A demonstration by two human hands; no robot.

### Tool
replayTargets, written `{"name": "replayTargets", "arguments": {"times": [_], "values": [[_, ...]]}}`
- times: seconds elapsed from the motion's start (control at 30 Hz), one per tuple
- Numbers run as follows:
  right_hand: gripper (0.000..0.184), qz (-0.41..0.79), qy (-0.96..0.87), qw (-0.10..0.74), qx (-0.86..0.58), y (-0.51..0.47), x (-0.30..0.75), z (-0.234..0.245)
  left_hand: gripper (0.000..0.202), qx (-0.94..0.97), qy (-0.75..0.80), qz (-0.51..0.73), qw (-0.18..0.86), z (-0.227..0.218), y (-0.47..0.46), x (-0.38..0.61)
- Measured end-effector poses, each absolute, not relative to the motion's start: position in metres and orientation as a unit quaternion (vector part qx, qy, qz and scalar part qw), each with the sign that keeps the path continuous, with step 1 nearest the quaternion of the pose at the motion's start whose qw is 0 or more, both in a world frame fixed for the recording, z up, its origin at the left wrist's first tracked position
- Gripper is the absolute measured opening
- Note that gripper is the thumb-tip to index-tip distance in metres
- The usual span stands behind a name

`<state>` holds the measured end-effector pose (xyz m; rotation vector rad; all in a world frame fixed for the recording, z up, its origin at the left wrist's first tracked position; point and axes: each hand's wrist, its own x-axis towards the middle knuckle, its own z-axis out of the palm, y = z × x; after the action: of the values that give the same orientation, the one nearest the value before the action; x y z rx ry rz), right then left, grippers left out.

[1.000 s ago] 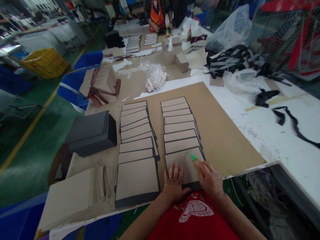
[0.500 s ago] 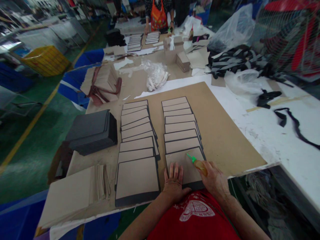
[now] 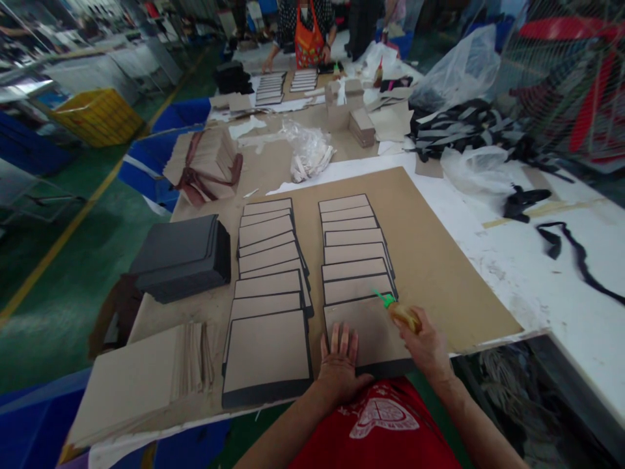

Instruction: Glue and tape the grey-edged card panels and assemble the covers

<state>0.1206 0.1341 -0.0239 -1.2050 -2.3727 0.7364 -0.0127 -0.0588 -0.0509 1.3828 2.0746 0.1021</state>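
My right hand (image 3: 426, 342) is closed round a glue bottle (image 3: 404, 316) with amber contents and a green nozzle. The nozzle points up and left over the far edge of the nearest board in the right column. That tan cardboard panel (image 3: 368, 332) lies on a dark backing, whose strip shows along its near edge. Flat on its lower left part rests my left hand (image 3: 340, 358), fingers spread. Behind it, more dark-edged panels (image 3: 352, 251) overlap in a row going away from me. A second overlapping column of panels (image 3: 267, 348) lies to the left.
On the left stand a stack of dark sheets (image 3: 183, 257), a pile of tan cardboard (image 3: 131, 381) and a tied bundle of boards (image 3: 208, 163). Plastic-wrapped strips (image 3: 310, 156) lie further back. Black straps (image 3: 469, 127) heap at the right, near a red fan (image 3: 581, 85). A co-worker (image 3: 307, 32) stands at the far end.
My right hand has moved the glue bottle right, its nozzle shifting to the board's far edge. My left hand stays put. The far co-worker's arm has reached out to the left.
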Motion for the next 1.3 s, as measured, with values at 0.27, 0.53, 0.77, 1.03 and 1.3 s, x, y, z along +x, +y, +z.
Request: {"name": "replayTargets", "arguments": {"times": [0.27,0.53,0.77,1.03,1.3], "values": [[0.022,0.123,-0.889,0.128,-0.422,0.172,0.115,-0.029,0.098,0.534,0.788,0.027,0.306,-0.054,-0.060,-0.012],[0.017,0.058,-0.929,0.069,-0.358,0.155,0.100,-0.031,0.096,0.527,0.787,0.043,0.319,-0.052,-0.059,-0.013],[0.024,0.081,-0.942,0.091,-0.313,0.141,0.089,-0.032,0.100,0.517,0.780,0.043,0.350,-0.047,-0.057,-0.014],[0.016,0.090,-0.927,0.097,-0.350,0.145,0.091,-0.026,0.102,0.518,0.776,0.062,0.355,-0.048,-0.058,-0.016],[0.015,0.091,-0.934,0.077,-0.336,0.146,0.089,-0.023,0.102,0.522,0.776,0.069,0.348,-0.047,-0.059,-0.014]]}}
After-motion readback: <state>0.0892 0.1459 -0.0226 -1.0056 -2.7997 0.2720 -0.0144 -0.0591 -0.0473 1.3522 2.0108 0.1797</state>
